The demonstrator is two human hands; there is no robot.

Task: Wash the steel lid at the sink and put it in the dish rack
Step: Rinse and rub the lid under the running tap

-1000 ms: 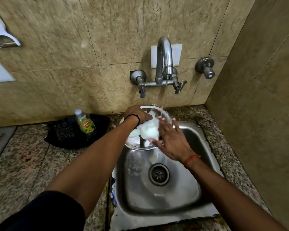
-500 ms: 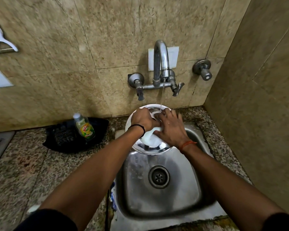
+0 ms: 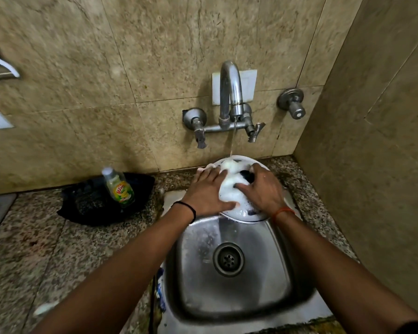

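The round steel lid (image 3: pixel 241 214) is tilted over the back edge of the steel sink (image 3: pixel 229 283), covered in white foam, with a dark knob showing near its middle. My left hand (image 3: pixel 206 192) grips the lid's left side, thumb across the foam. My right hand (image 3: pixel 263 189) lies flat on the lid's right part, fingers spread over the foam. A thin stream of water falls from the tap (image 3: pixel 231 97) onto the lid's top edge. No dish rack is in view.
A dish soap bottle (image 3: pixel 118 186) stands on a black tray (image 3: pixel 94 203) on the granite counter left of the sink. A tiled wall rises close on the right. A second valve (image 3: pixel 292 103) sticks out of the back wall. The drain (image 3: pixel 228 259) is uncovered.
My right hand slid from the lid's middle toward its right side. My left hand shifted lower on the left rim. Water keeps running.
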